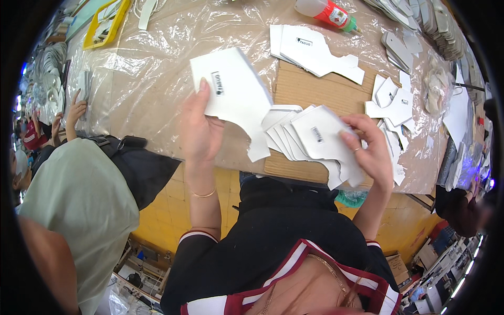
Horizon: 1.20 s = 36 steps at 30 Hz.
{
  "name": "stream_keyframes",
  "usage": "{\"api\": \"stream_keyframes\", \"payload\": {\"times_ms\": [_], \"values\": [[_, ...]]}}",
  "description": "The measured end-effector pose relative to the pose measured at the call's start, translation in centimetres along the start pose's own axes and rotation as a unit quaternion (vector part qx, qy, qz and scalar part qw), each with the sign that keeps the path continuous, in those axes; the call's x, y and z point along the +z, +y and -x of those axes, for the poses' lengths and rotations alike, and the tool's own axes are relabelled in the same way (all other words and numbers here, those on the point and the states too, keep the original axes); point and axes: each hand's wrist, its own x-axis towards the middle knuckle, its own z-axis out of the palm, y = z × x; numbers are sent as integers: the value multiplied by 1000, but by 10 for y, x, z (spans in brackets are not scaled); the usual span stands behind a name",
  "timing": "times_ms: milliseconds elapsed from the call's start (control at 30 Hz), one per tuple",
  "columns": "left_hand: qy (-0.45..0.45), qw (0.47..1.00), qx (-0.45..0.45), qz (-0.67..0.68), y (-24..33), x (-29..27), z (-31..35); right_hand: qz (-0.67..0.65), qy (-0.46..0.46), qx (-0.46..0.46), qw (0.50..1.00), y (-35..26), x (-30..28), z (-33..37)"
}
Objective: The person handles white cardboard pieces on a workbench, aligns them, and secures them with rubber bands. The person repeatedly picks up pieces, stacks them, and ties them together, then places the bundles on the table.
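Note:
My left hand [203, 128] pinches a white cut panel [236, 89], shaped like a shoe-upper piece with a small dark printed mark, and holds it up over the table's front edge. On the right, the fingers of my right hand [371, 147] grip another white panel [318, 137] of the same kind by its edge. Beneath and left of that one, several like panels [281, 131] lie fanned out on a sheet of brown cardboard [302, 86]. A further stack of marked white panels [307, 50] rests on the cardboard's far edge.
Plastic film covers the table [157, 79]. At the back lies a red-labelled squeeze bottle [328, 13]; a yellow tray [107, 23] is far left. More white pieces [391, 105] and grey stacks [441, 26] fill the right. A co-worker in a pale green top [79, 205] sits close on my left.

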Motion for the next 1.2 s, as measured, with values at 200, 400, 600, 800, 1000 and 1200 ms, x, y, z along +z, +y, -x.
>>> {"api": "stream_keyframes", "payload": {"times_ms": [200,400,600,800,1000,1200], "values": [[-55,990,-84,97,-27,29,7,151,110,-14,982,3,36,-2],[-56,989,-134,9,-35,67,16,-132,157,-27,978,-20,22,-2],[-116,980,-158,35,-51,79,26,-222,121,-42,966,-38,32,2],[-96,960,-22,-262,-58,47,48,-102,61,-7,993,-26,9,4],[123,940,-192,-255,-41,15,91,135,-15,21,991,5,20,-8],[61,964,-155,-207,-78,14,95,133,-62,-7,989,1,47,-10]]}}
